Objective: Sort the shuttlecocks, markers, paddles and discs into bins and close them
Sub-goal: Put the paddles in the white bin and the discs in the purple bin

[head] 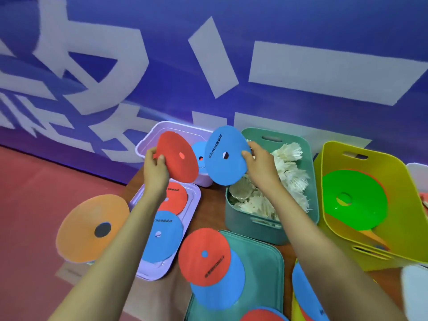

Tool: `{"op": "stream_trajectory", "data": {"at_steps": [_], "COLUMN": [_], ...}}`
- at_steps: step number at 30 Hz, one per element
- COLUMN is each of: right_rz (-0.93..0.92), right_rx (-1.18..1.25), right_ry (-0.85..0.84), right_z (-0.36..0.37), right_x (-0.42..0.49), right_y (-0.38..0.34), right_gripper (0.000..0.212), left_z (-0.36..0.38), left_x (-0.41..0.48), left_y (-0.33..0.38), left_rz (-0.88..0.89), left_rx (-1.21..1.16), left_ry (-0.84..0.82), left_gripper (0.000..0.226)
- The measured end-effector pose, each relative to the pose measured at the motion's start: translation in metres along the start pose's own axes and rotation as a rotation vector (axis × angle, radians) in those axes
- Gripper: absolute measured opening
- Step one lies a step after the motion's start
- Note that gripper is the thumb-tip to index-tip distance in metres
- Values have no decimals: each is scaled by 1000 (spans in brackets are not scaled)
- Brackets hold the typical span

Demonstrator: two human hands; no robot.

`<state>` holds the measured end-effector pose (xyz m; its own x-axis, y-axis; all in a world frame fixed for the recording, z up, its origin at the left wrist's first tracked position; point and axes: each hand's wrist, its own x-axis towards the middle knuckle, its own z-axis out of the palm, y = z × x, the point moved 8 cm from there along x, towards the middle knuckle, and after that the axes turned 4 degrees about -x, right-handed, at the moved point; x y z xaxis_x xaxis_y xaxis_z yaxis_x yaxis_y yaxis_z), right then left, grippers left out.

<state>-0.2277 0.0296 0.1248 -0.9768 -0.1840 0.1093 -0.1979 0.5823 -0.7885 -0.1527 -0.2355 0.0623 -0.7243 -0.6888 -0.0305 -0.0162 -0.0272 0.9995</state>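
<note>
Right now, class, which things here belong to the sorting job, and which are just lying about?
Job: held red disc, held blue disc, orange disc, green disc, shuttlecocks, lilac bin, teal bin, yellow bin, lilac lid, teal lid.
Lying about: blue banner, red floor.

You have bright, even light with saturated colours and only faint, soft shadows around the teal bin (245, 224). To its right, a small glare spot sits on the green disc (361, 214). Behind it, the banner (231, 54) bows with wide-angle distortion, and the whole view looks slightly soft.
</note>
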Motion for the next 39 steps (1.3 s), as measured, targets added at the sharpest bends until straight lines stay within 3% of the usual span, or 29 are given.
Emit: {"op": "stream_trajectory", "data": {"at_steps": [8, 14, 17, 20, 26, 32, 36, 39], "right_rz": [174, 302, 282, 251, 181, -58, -218, -238], "right_rx": [-222, -314, -511, -682, -620, -443, -439, -447], "right_ry": [-117, -87, -85, -147, -197, -26, 188, 250], "right_z": [83, 137, 153, 171, 172, 126, 71, 30], "right_x": [79, 135, 143, 139, 117, 45, -28, -88], "right_y": [-2, 2, 7, 15, 5, -26, -25, -2], "right_gripper": [31, 35, 42, 46, 42, 38, 29, 25], "left_z": [12, 22, 29, 43, 61, 66, 69, 76], "left_x": [108, 170, 191, 188, 135, 54, -17, -77], "left_y": [-38, -72, -92, -85, -56, -35, -11, -1], "left_rz": [-133, -234, -295, -165, 76, 257, 448, 523], "left_rx": [41, 121, 349, 549, 564, 519, 515, 530], "left_ry": [-69, -157, -312, -418, -551, -602, -640, -690], "left_gripper": [34, 41, 60, 76, 45, 39, 38, 35]}}
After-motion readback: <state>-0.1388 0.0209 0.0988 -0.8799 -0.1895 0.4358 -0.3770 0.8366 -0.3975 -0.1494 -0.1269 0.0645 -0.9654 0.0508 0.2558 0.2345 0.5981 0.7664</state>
